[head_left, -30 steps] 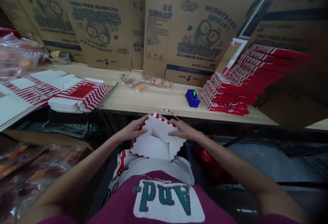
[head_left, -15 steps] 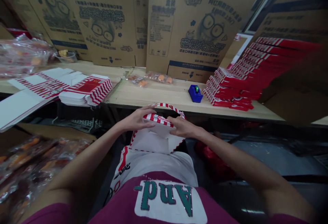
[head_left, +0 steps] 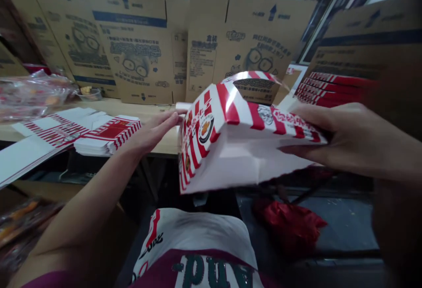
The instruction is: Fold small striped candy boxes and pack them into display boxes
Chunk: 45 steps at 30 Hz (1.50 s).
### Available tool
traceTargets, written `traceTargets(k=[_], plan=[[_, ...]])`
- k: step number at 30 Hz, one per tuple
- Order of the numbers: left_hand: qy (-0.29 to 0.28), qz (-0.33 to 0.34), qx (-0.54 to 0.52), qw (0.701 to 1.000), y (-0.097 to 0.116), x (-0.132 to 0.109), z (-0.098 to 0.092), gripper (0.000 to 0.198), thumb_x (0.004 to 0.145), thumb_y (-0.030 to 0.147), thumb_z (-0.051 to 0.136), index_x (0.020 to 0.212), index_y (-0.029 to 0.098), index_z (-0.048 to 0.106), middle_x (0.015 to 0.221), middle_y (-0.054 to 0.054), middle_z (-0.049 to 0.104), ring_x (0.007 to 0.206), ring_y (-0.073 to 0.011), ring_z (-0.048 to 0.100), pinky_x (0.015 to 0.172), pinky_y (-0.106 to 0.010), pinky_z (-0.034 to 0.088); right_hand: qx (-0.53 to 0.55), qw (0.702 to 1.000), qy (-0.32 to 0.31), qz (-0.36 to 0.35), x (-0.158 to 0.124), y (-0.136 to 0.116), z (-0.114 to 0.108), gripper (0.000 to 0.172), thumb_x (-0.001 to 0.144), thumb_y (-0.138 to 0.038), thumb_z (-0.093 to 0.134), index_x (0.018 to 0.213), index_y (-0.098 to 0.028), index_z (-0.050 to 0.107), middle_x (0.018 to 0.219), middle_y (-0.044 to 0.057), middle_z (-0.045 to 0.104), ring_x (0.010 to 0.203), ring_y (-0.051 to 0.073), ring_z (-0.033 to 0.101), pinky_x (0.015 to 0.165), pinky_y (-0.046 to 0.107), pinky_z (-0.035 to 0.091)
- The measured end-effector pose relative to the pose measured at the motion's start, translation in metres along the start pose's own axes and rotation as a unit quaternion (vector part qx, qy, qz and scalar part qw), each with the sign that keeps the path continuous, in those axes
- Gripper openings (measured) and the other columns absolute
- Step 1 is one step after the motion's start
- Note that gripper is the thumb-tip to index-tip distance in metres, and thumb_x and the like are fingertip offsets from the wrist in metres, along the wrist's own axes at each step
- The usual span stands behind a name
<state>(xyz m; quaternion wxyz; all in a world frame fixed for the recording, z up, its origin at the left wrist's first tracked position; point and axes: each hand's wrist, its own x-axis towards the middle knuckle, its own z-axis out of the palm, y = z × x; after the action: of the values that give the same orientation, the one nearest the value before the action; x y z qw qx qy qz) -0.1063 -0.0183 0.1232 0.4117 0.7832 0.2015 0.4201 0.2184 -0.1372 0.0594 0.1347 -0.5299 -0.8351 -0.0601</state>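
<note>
A red-and-white striped carton [head_left: 201, 134] with an arched handle strip is held up in front of me, its white inner side facing down toward my lap. My right hand [head_left: 339, 136] grips its right edge, the thumb on one side and fingers on the other. At the carton's left side is my left hand [head_left: 153, 132], fingers stretched out, with the fingertips at the carton's far left edge. Whether they touch it cannot be made out.
Flat striped cartons [head_left: 107, 134] lie on the bench at left, near clear plastic packs [head_left: 36, 92]. Red boxes [head_left: 332, 88] are stacked at right. Large brown cardboard boxes [head_left: 138, 55] line the back. A red bag [head_left: 293, 226] sits low at right.
The carton has risen from my lap and come closer to the camera. My right hand moved up and right with it. My left hand let go of its front edge and opened. The view tilted up.
</note>
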Motion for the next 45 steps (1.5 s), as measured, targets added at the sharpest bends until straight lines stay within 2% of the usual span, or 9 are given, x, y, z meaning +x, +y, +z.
traceTargets(k=[5,13,16,19,22,26,29,33,45], plan=[[0.136,0.035,0.083,0.987,-0.036,0.058,-0.006,0.064,0.092,0.067,0.025,0.121,0.019,0.057,0.128,-0.009,0.060,0.122,-0.0258,0.053,0.100,-0.045,0.046,-0.098,0.991,0.083,-0.033,0.041,0.012,0.027,0.031,0.088,-0.019,0.052,0.119,-0.019,0.058,0.108,0.013,0.064,0.105,0.028,0.057,0.098,0.048,0.043],[0.083,0.006,0.235,0.968,-0.156,0.076,0.033,0.043,0.081,0.058,0.053,0.066,0.017,0.056,0.116,-0.015,0.062,0.128,-0.0342,0.046,0.112,-0.057,0.028,-0.102,0.993,0.059,-0.014,0.054,0.006,0.119,0.047,0.072,-0.011,0.065,0.119,-0.013,0.060,0.124,0.023,0.062,0.115,0.037,0.059,0.093,0.049,0.051],[0.050,0.034,0.273,0.960,-0.180,0.066,0.041,0.037,0.084,0.050,0.054,0.067,0.017,0.056,0.123,-0.016,0.059,0.136,-0.0334,0.038,0.114,-0.056,0.027,0.074,0.990,0.076,-0.097,0.046,-0.011,0.081,0.027,0.082,-0.017,0.060,0.108,-0.020,0.063,0.098,0.011,0.073,0.087,0.025,0.070,0.075,0.035,0.057],[0.036,0.069,0.288,0.955,-0.187,0.063,0.040,0.031,0.086,0.045,0.056,0.072,0.017,0.055,0.131,-0.017,0.054,0.143,-0.0331,0.028,0.113,-0.055,0.032,0.152,0.977,0.147,-0.017,0.080,0.006,0.013,0.017,0.092,-0.018,0.050,0.101,-0.019,0.065,0.090,0.008,0.073,0.082,0.019,0.069,0.073,0.030,0.053],[0.031,0.097,0.286,0.953,-0.188,0.062,0.038,0.027,0.087,0.041,0.058,0.076,0.017,0.053,0.133,-0.020,0.051,0.144,-0.0341,0.024,0.112,-0.054,0.033,0.184,0.981,0.010,0.058,0.154,0.054,-0.006,0.015,0.090,-0.020,0.053,0.096,-0.016,0.066,0.087,0.005,0.071,0.079,0.017,0.065,0.072,0.027,0.050],[0.029,0.109,0.288,0.951,-0.186,0.060,0.040,0.024,0.086,0.037,0.060,0.079,0.017,0.050,0.135,-0.021,0.048,0.144,-0.0363,0.022,0.113,-0.056,0.031,0.151,0.912,-0.378,0.048,0.237,0.109,0.062,0.034,0.079,-0.016,0.062,0.112,-0.009,0.064,0.105,0.011,0.070,0.087,0.018,0.063,0.072,0.025,0.047],[0.018,0.105,0.296,0.949,-0.184,0.059,0.044,0.024,0.086,0.036,0.060,0.081,0.017,0.047,0.136,-0.022,0.045,0.145,-0.0382,0.017,0.113,-0.056,0.032,0.140,0.852,-0.503,0.030,0.255,0.120,0.115,0.035,0.070,-0.018,0.070,0.103,-0.007,0.069,0.090,0.007,0.071,0.074,0.017,0.061,0.064,0.024,0.045],[-0.004,0.097,0.304,0.948,-0.179,0.059,0.048,0.028,0.086,0.039,0.061,0.084,0.017,0.045,0.135,-0.023,0.043,0.144,-0.0408,0.016,0.111,-0.058,0.033,0.134,0.831,-0.539,0.015,0.248,0.116,0.142,0.024,0.067,-0.021,0.072,0.088,-0.009,0.072,0.071,0.001,0.067,0.067,0.016,0.058,0.062,0.024,0.043],[-0.043,0.096,0.319,0.942,-0.179,0.063,0.035,0.024,0.087,0.039,0.057,0.092,0.019,0.044,0.136,-0.017,0.042,0.144,-0.0382,0.020,0.112,-0.059,0.032,0.114,0.878,-0.465,0.014,0.231,0.099,0.156,0.015,0.065,-0.009,0.066,0.079,-0.012,0.067,0.088,0.010,0.068,0.087,0.026,0.061,0.072,0.032,0.043]])
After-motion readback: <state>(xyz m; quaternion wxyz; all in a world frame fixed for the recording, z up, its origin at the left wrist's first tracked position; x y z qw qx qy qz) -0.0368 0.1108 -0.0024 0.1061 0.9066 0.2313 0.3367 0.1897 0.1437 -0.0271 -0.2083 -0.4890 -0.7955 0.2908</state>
